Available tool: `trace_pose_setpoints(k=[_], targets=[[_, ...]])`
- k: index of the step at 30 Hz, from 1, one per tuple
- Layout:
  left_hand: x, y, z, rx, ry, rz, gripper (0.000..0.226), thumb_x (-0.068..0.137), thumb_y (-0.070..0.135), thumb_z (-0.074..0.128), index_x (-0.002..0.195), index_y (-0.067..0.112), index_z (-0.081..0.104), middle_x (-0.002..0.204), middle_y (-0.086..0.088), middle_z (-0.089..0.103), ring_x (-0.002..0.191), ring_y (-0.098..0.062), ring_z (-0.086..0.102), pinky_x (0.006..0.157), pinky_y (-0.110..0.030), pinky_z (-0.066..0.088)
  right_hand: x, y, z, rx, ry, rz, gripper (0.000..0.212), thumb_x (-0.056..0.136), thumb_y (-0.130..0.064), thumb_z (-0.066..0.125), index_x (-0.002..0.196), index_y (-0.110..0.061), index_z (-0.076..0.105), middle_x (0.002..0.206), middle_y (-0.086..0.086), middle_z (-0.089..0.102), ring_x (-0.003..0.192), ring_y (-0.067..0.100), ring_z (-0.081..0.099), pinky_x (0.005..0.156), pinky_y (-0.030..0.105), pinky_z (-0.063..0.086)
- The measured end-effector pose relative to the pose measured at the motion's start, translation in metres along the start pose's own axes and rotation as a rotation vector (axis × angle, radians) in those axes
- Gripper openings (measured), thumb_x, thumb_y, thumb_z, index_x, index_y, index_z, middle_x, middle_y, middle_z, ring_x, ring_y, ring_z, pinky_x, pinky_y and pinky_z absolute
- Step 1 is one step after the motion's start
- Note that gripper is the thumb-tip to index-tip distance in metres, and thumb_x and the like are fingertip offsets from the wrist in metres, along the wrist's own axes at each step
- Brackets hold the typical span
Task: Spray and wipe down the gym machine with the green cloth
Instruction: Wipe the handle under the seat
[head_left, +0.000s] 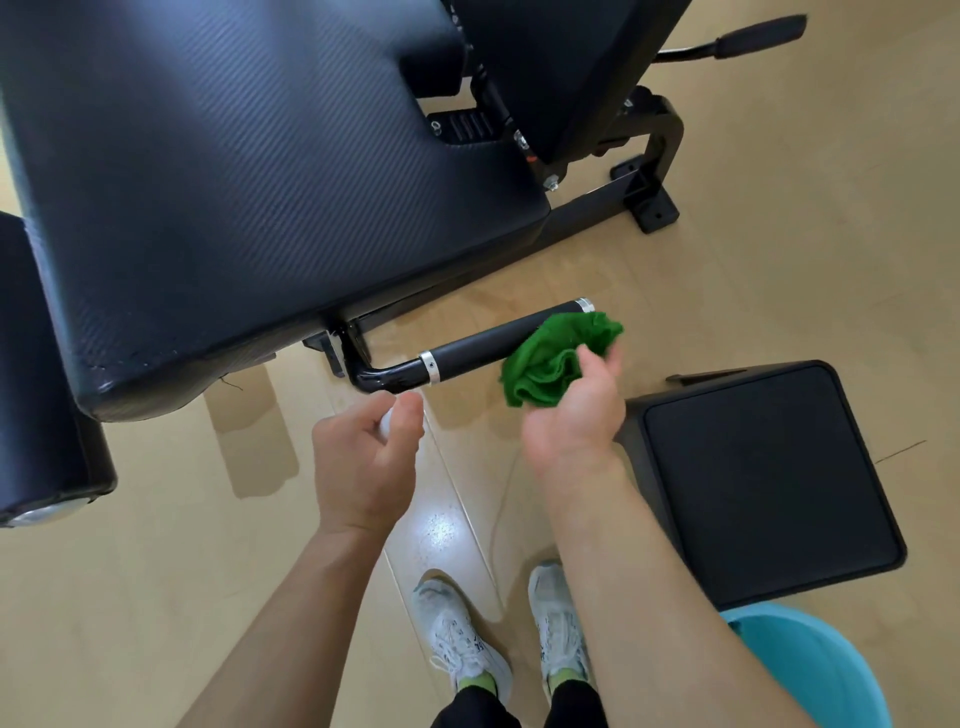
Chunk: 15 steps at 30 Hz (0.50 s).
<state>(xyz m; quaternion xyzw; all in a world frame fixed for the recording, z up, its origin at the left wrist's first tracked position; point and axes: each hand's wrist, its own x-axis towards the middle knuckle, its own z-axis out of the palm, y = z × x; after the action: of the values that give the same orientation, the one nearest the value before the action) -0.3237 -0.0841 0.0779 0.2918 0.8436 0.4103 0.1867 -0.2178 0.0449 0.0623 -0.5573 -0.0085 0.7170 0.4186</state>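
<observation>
Fingers (409, 413) of the left hand (363, 457) curl round a small white spray bottle (386, 423), mostly hidden and probably aimed at the black handle (483, 343) just beyond. The right hand (571, 415) grips the bunched green cloth (550, 358) at the handle's far end, seemingly poised to wipe. Beyond both grips spreads the gym machine's seat pad (234, 182).
</observation>
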Motion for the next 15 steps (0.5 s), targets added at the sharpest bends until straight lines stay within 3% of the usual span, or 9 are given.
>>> trace_pose_setpoints(k=[3,5,8,10,12,15], targets=[[-0.002,0.005,0.002,0.002,-0.001,0.017,0.062,0.089,0.048,0.047,0.058,-0.006,0.054,0.055,-0.026,0.05,0.055,-0.043,0.052,0.057,-0.056,0.046,-0.021,0.009,0.016,-0.397,-0.061,-0.323,0.051,0.108,-0.011,0.036,0.156,-0.029,0.033,0.154,-0.004,0.03,0.117,-0.007,0.047,0.091,0.002,0.039],[-0.005,0.009,-0.001,-0.015,0.01,0.018,0.059,0.089,0.047,0.048,0.057,-0.001,0.057,0.052,-0.014,0.053,0.054,-0.04,0.053,0.056,-0.053,0.047,-0.038,0.031,0.014,-0.671,-0.158,-0.463,0.039,0.108,-0.013,0.039,0.144,-0.025,0.051,0.164,-0.001,0.013,0.132,-0.003,0.037,0.091,-0.008,0.026],[-0.005,0.013,-0.008,-0.032,0.042,0.012,0.051,0.088,0.047,0.047,0.056,0.009,0.06,0.056,0.001,0.062,0.053,-0.031,0.057,0.057,-0.046,0.049,-0.056,0.059,-0.009,-1.032,-0.375,-0.698,0.032,0.106,-0.012,0.042,0.128,-0.017,0.064,0.168,-0.001,0.015,0.154,0.011,0.013,0.117,0.012,0.02],[-0.003,0.014,-0.011,-0.028,0.051,0.009,0.05,0.088,0.047,0.047,0.055,0.011,0.061,0.055,0.006,0.062,0.053,-0.031,0.057,0.058,-0.045,0.049,-0.05,0.058,-0.014,-1.266,-0.498,-0.927,0.03,0.103,-0.017,0.045,0.126,-0.018,0.064,0.161,0.0,0.033,0.155,0.022,0.016,0.125,0.032,0.015],[-0.001,0.015,-0.013,-0.028,0.053,-0.01,0.053,0.088,0.047,0.046,0.055,0.008,0.059,0.052,0.01,0.061,0.052,-0.028,0.056,0.058,-0.044,0.048,-0.023,0.039,-0.006,-1.473,-0.539,-1.124,0.025,0.102,-0.027,0.047,0.118,-0.026,0.066,0.14,0.001,0.054,0.143,0.023,0.038,0.123,0.049,0.012],[0.001,0.016,-0.013,-0.029,0.065,-0.017,0.053,0.087,0.047,0.046,0.054,0.007,0.058,0.052,0.011,0.06,0.05,-0.018,0.052,0.058,-0.04,0.045,0.023,-0.006,0.017,-1.694,-0.473,-1.116,0.024,0.101,-0.037,0.042,0.097,-0.032,0.065,0.093,-0.006,0.057,0.098,0.016,0.056,0.122,0.054,0.013]])
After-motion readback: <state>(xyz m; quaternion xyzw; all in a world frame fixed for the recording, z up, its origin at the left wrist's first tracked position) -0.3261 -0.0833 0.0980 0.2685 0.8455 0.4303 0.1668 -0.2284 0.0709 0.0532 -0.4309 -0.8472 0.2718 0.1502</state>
